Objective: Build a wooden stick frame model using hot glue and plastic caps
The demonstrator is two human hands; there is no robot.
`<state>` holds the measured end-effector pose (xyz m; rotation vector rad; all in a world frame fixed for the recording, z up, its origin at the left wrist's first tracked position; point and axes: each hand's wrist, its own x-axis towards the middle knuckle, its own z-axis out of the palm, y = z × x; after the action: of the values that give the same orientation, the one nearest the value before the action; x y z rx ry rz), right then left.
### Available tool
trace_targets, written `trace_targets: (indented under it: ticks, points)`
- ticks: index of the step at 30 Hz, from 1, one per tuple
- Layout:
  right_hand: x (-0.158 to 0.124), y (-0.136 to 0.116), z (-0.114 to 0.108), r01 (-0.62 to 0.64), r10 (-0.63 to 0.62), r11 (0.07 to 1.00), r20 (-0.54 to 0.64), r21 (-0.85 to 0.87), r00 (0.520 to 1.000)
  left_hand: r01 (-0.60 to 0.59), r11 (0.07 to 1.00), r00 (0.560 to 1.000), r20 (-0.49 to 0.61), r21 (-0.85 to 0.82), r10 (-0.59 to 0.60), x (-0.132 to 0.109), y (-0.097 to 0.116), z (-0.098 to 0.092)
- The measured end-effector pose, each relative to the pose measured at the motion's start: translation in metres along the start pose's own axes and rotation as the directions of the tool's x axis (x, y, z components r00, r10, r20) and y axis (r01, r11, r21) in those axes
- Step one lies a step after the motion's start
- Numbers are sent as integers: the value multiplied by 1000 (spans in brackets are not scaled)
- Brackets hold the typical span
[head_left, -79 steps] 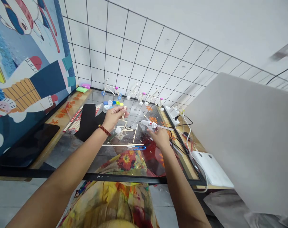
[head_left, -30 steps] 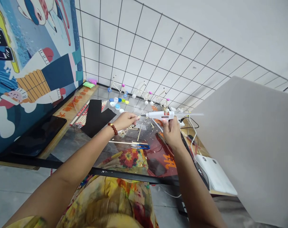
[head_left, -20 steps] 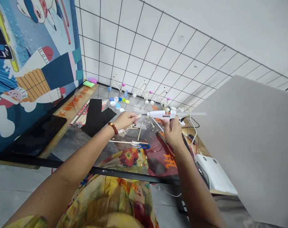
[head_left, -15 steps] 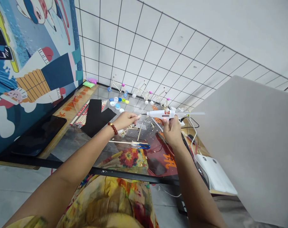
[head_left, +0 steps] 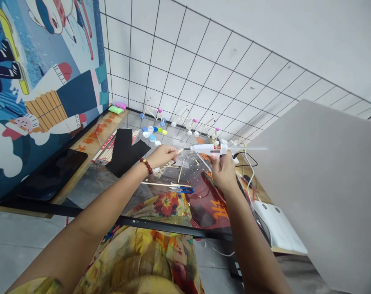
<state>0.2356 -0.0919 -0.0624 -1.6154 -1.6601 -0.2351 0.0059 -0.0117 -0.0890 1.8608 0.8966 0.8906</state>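
My right hand (head_left: 224, 170) grips a white hot glue gun (head_left: 204, 149) by its handle, nozzle pointing left, with a clear glue stick (head_left: 251, 148) sticking out of its back. The fingers of my left hand (head_left: 165, 156) pinch a small pale wooden stick (head_left: 181, 150), whose end meets or nearly meets the nozzle. Below the hands lie a loose wooden stick (head_left: 181, 171), a longer wooden stick (head_left: 161, 184) and blue-handled thread snips (head_left: 183, 189). Another small stick piece (head_left: 170, 165) is partly hidden behind my left hand.
Stick models with bottle-cap wheels (head_left: 181, 120) stand along the back grid. Coloured bottle caps (head_left: 151, 137), black card (head_left: 122, 151) and wrapped sticks (head_left: 105, 151) lie left. A dark phone or tablet (head_left: 55, 173) rests at the left edge. White cables (head_left: 249, 175) run on the right.
The camera view has shifted very slightly. Both hands keep their holds, with the glue gun's nozzle staying at the small stick.
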Motion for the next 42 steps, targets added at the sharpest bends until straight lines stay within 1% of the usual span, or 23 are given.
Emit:
trace_targets:
  ticks: [7,12,16,19,26,29,32,37,42]
  points:
    - [3,-5,-2,-17,18,1000,45,-25,999,-21,1000,1000,4,5,21,1,0,-1]
    - [2,-5,-1,23,-22,999,21,-28,1000,-24,1000,1000,8,9,24,1,-2,-1]
    - [2,-5,0,11,-11,1000,10,-27,1000,1,1000,1000,11,25,-2,1,-2,0]
    - [3,-5,1,6,-6,1000,4,-25,1000,-2,1000,1000,4,21,2,2,-3,1]
    - [3,-6,-2,-3,3,1000,22,-19,1000,-23,1000,1000,-2,17,23,2,-4,-1]
    - [3,-6,-3,-4,4,1000,24,-4,1000,-17,1000,1000,14,23,16,1,-3,-1]
    - [3,-8,-4,-3,4,1000,42,-28,999,-9,999,999,33,31,8,1,-2,0]
    - [5,-10,-3,26,-24,999,44,-45,999,-3,1000,999,35,30,2,0,-1,0]
    - [6,-11,-3,20,-15,997,66,-71,998,13,1000,999,40,22,-14,0,0,0]
